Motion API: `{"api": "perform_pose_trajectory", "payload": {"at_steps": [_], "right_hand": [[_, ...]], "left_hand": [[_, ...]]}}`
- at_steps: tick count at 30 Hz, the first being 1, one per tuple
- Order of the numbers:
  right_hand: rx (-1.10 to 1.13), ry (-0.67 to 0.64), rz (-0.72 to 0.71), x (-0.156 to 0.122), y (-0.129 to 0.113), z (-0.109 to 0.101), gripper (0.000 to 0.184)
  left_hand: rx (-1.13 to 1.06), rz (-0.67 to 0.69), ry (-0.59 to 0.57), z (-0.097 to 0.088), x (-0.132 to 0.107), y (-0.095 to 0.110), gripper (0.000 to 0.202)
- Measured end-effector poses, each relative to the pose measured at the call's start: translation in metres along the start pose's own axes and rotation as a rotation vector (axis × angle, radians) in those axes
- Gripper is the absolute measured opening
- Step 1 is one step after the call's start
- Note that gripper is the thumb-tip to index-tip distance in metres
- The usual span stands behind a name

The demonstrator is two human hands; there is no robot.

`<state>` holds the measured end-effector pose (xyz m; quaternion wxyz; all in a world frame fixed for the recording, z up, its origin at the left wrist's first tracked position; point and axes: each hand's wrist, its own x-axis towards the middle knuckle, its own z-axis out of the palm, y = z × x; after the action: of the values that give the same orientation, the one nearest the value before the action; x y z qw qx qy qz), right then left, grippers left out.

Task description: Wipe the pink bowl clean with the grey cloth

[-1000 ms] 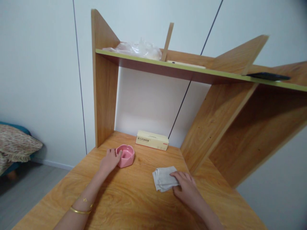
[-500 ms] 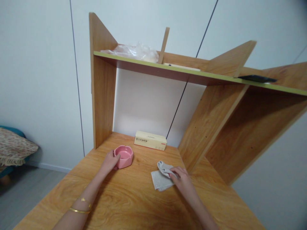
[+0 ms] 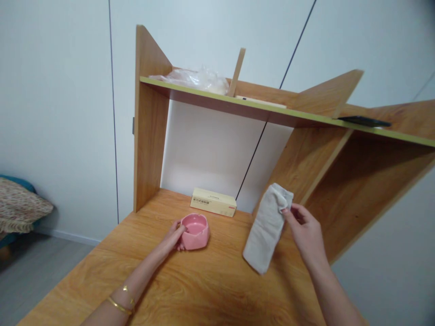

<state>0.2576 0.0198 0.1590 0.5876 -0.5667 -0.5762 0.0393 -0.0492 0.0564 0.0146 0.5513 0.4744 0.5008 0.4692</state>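
A pink, faceted ashtray point(image 3: 196, 239) with notches in its rim is gripped at its left side by my left hand point(image 3: 177, 235), the thumb over the rim. Whether it touches the desk or hangs just above it, I cannot tell. At the right, my right hand point(image 3: 304, 226) pinches a light grey folded cloth point(image 3: 267, 231) by its upper corner. The cloth hangs down at a slant, lifted off the wooden desk point(image 3: 190, 290).
Behind the ashtray a cream cardboard box point(image 3: 214, 202) lies at the back of the desk. Overhead runs a wooden shelf point(image 3: 217, 100) bearing a clear plastic bag point(image 3: 204, 80) and a dark flat object point(image 3: 365, 121). A patterned cloth with fringe point(image 3: 23, 206) is at far left.
The grey cloth has come up off the desk and now hangs from my right hand, which rose and moved right. My left hand has shifted right with the ashtray.
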Motion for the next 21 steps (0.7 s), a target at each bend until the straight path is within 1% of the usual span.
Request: {"api": "perform_pose_trajectory", "payload": {"at_steps": [2, 4, 6, 9, 11, 14, 17, 21], "right_hand": [[-0.018, -0.004, -0.019, 0.000, -0.008, 0.005, 0.032], [-0.046, -0.038, -0.028, -0.008, -0.010, 0.017, 0.031], [-0.073, -0.098, -0.027, -0.023, -0.008, 0.035, 0.031], [-0.087, -0.237, -0.039, -0.051, -0.003, 0.066, 0.031], [-0.078, -0.344, -0.062, -0.069, -0.001, 0.085, 0.029], [-0.061, -0.448, -0.070, -0.091, 0.000, 0.108, 0.026], [-0.054, -0.488, -0.063, -0.106, 0.000, 0.121, 0.024], [-0.053, -0.474, -0.048, -0.117, 0.001, 0.128, 0.027]], "left_hand": [[0.026, -0.002, -0.012, 0.005, -0.003, -0.001, 0.042], [0.056, 0.004, -0.017, 0.009, -0.006, -0.002, 0.040], [0.085, 0.016, -0.016, 0.010, -0.009, -0.001, 0.040], [0.128, 0.041, -0.013, 0.010, -0.014, 0.002, 0.041], [0.181, 0.105, 0.002, 0.009, -0.017, 0.004, 0.039], [0.275, 0.224, 0.037, 0.010, -0.022, 0.009, 0.037], [0.320, 0.266, 0.043, 0.013, -0.025, 0.013, 0.037], [0.335, 0.305, 0.038, 0.015, -0.026, 0.014, 0.039]]}}
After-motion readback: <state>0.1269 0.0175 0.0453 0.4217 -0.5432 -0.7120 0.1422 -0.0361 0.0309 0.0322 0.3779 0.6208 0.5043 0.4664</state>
